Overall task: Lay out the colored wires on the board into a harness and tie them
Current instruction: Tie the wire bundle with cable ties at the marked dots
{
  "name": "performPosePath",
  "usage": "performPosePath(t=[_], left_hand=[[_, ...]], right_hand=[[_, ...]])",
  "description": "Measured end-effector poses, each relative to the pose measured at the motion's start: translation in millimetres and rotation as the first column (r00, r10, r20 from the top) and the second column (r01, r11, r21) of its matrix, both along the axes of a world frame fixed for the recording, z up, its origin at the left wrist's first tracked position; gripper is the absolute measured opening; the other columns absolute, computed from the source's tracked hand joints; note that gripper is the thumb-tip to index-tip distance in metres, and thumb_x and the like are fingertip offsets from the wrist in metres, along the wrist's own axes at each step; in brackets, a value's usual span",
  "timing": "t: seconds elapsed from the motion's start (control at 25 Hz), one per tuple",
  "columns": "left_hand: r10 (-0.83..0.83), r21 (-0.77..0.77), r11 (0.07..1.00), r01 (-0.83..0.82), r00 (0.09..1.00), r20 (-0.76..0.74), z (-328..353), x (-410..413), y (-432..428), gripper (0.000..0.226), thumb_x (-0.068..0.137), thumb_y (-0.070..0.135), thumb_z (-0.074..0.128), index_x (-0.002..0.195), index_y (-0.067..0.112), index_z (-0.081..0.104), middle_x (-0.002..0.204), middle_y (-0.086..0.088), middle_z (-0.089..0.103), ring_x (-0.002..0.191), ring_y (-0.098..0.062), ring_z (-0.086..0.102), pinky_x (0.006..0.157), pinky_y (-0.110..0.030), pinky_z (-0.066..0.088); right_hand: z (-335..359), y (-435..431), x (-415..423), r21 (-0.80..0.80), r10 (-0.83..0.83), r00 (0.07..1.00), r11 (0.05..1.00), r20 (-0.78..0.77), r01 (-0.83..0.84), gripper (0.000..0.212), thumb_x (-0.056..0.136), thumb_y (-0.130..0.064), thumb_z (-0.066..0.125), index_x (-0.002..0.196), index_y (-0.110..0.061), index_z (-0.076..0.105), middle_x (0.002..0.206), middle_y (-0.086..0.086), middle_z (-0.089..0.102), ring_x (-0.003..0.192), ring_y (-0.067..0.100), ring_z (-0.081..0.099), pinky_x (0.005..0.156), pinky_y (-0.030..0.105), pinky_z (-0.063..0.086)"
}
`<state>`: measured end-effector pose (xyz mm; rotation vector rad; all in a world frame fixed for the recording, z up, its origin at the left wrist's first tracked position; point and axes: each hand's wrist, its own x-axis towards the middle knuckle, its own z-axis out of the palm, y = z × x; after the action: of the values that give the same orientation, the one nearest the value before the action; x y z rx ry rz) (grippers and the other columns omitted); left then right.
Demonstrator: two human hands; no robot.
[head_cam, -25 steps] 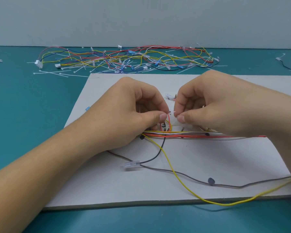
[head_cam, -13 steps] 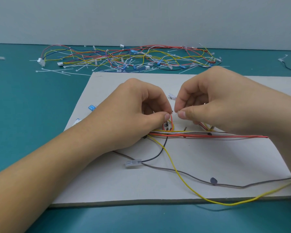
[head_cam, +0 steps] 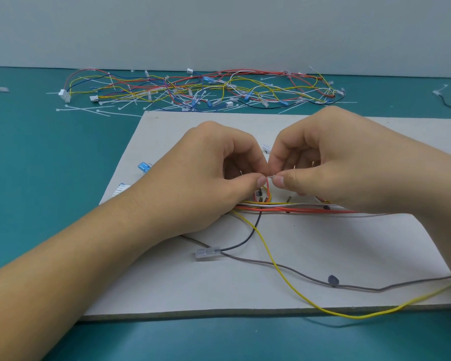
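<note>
A grey board (head_cam: pixel 310 256) lies on the teal table. Across its middle runs a bundle of red, yellow and white wires (head_cam: pixel 297 207). My left hand (head_cam: pixel 208 173) and my right hand (head_cam: pixel 331 157) meet fingertip to fingertip above the bundle, both pinching a small pale cable tie (head_cam: pixel 269 177) around a red wire loop. A yellow wire (head_cam: pixel 279 267), a black wire (head_cam: pixel 248 239) with a clear connector (head_cam: pixel 207 252) and a grey wire (head_cam: pixel 284 267) trail toward the board's front edge.
A tangle of loose colored wires and white cable ties (head_cam: pixel 201 91) lies on the table beyond the board. Blue and white connectors (head_cam: pixel 143 167) sit at the board's left edge. Another wire end (head_cam: pixel 443 96) lies at far right. A grey wall stands behind.
Both hands have stayed together over the bundle, the fingertips drawing slightly closer. The view has shifted a little, so the blue and white connectors at the left edge show more.
</note>
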<state>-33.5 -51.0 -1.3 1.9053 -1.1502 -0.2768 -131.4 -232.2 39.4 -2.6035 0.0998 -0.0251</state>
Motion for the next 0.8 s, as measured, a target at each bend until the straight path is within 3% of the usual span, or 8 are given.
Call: performPosePath(t=[0.12, 0.28, 0.48, 0.64, 0.8], left_hand=[[0.002, -0.044, 0.999, -0.002, 1.0, -0.015, 0.2, -0.7, -0.1, 0.012, 0.089, 0.005, 0.077, 0.09, 0.017, 0.077, 0.074, 0.002, 0.075, 0.064, -0.013, 0.07, 0.059, -0.026, 0.057], [0.016, -0.065, 0.998, -0.02, 0.998, -0.053, 0.2, 0.3, -1.3, 0.016, 0.089, 0.0, 0.076, 0.092, 0.015, 0.073, 0.078, 0.001, 0.075, 0.068, -0.017, 0.072, 0.065, -0.039, 0.06], [0.034, -0.059, 0.998, -0.037, 0.998, -0.048, 0.2, -0.1, -1.5, 0.016, 0.089, 0.0, 0.075, 0.091, 0.016, 0.075, 0.077, 0.003, 0.076, 0.069, -0.016, 0.073, 0.067, -0.038, 0.06], [0.03, -0.064, 0.997, -0.033, 0.998, -0.048, -1.1, 1.5, -1.7, 0.019, 0.088, -0.001, 0.074, 0.089, 0.018, 0.074, 0.077, 0.002, 0.076, 0.069, -0.019, 0.073, 0.067, -0.043, 0.06], [0.039, -0.065, 0.997, -0.041, 0.998, -0.043, -2.4, 2.2, -1.5, 0.02, 0.088, 0.0, 0.075, 0.089, 0.02, 0.074, 0.077, 0.003, 0.077, 0.068, -0.014, 0.073, 0.067, -0.04, 0.061]], right_hand=[[-0.9, 0.1, 1.1, -0.007, -0.037, 0.999, 0.999, 0.017, 0.037, 0.01, 0.084, -0.027, 0.076, 0.075, -0.027, 0.073, 0.061, -0.015, 0.068, 0.048, 0.002, 0.059, 0.047, 0.019, 0.045], [-3.7, 1.0, 4.4, -0.013, -0.086, 0.996, 0.996, 0.01, 0.086, 0.015, 0.086, -0.03, 0.076, 0.072, -0.025, 0.073, 0.059, -0.012, 0.07, 0.048, 0.005, 0.061, 0.052, 0.028, 0.051], [-0.7, 3.7, 1.0, -0.066, -0.018, 0.999, 0.998, 0.036, 0.021, 0.017, 0.085, -0.036, 0.075, 0.071, -0.029, 0.069, 0.061, -0.025, 0.065, 0.051, 0.002, 0.058, 0.05, 0.025, 0.039], [-1.2, 3.4, 1.2, -0.07, 0.016, 0.999, 0.997, 0.046, -0.013, 0.016, 0.085, -0.038, 0.074, 0.071, -0.031, 0.069, 0.062, -0.028, 0.063, 0.056, -0.003, 0.058, 0.049, 0.013, 0.041], [-2.0, 2.8, 0.7, -0.046, 0.023, 0.999, 0.999, 0.03, -0.022, 0.014, 0.085, -0.036, 0.071, 0.074, -0.028, 0.071, 0.061, -0.019, 0.066, 0.052, 0.002, 0.058, 0.047, 0.015, 0.041]])
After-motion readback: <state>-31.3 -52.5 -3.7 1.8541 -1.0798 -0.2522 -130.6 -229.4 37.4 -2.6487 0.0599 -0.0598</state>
